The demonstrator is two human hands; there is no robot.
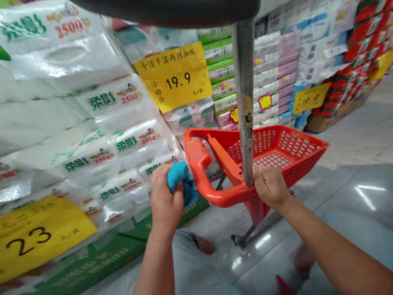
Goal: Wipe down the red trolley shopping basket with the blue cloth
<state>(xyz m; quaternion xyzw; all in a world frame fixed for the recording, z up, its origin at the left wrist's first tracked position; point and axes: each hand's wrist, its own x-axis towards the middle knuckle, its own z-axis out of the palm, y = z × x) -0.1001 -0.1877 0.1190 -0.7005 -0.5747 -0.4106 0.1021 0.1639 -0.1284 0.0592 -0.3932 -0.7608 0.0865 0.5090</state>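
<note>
A blue cloth [183, 182] is bunched in my left hand [166, 196], whose fingers are curled round it, just left of a red plastic shopping cart's handle [219, 197]. My right hand [272, 186] is closed on the right end of that handle, beside the foot of a scuffed metal pole [245, 98]. The pole rises from the handle to a dark rounded part [184, 10] at the top of the view. Beyond the handle, the cart's perforated basket [302, 143] points to the right. My right fingertips are partly hidden.
White tissue packs [123, 98] are stacked along the left, above a green carton [92, 266]. Yellow price signs [181, 78] hang on the stacks. Green, pink and red packs [365, 53] line the back. Shiny grey tiles [344, 184] cover the floor; a wheel [238, 241] stands below the cart.
</note>
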